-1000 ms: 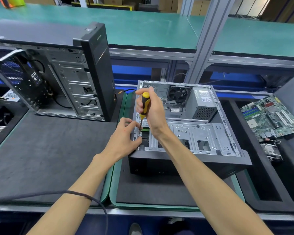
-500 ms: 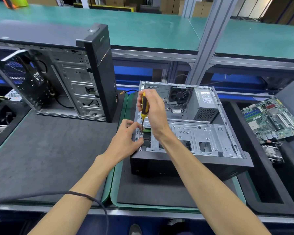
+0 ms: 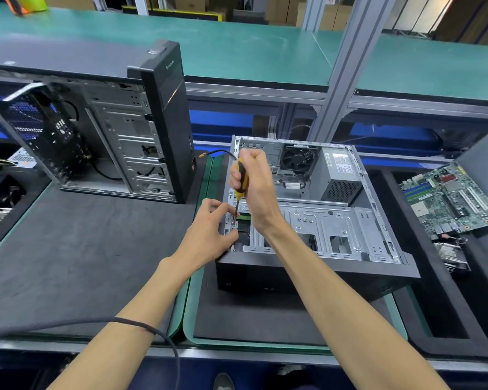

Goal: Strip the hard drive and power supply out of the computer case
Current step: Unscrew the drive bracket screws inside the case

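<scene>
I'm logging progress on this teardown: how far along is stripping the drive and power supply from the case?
Done: the case lies on its side, side panel off. In hand: the right hand holds a screwdriver upright on the drive cage, with the left hand at its tip. Left: the power supply still sits in the case; no drive is out yet.

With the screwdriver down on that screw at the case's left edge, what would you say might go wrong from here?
1. The screwdriver tip sits right between the left hand's fingertips; a slip could jab them.
2. Once freed, the small screw may drop into the open case among the bays.
3. The power supply is in place with cables beside it; pulling it before unplugging could snag them.
</scene>
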`<action>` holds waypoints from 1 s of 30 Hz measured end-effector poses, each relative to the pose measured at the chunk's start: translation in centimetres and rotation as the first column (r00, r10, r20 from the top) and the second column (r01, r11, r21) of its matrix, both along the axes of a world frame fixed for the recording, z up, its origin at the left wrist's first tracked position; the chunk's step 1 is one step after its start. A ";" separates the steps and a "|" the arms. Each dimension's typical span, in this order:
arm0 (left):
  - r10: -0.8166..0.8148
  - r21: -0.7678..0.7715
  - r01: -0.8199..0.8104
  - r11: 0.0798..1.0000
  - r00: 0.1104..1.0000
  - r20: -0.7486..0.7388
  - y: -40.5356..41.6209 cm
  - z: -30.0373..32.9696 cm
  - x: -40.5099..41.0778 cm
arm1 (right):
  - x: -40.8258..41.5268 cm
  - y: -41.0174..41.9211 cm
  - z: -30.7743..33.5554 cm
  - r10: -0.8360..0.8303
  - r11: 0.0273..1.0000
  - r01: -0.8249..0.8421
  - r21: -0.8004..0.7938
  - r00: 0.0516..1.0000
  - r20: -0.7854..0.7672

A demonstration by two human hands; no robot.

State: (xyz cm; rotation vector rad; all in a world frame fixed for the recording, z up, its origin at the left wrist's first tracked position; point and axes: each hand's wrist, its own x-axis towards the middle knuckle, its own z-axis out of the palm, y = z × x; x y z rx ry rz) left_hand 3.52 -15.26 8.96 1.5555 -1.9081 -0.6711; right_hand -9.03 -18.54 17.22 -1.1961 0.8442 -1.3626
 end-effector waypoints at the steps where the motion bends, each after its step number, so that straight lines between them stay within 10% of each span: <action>1: -0.002 -0.004 0.002 1.000 1.000 -0.004 0.0 0.0 0.0 | 0.0 0.1 -0.1 -0.012 1.000 0.012 -0.012 1.000 -0.024; 20: 0.026 -0.015 -0.025 1.000 0.998 0.049 0.4 0.7 -0.2 | -0.8 -0.1 1.2 -0.006 1.000 0.000 0.026 0.970 0.242; 30: 0.100 -0.211 -0.020 0.977 0.921 0.376 0.3 2.1 -1.0 | -1.3 0.0 1.3 -0.015 1.000 0.012 0.013 0.970 0.241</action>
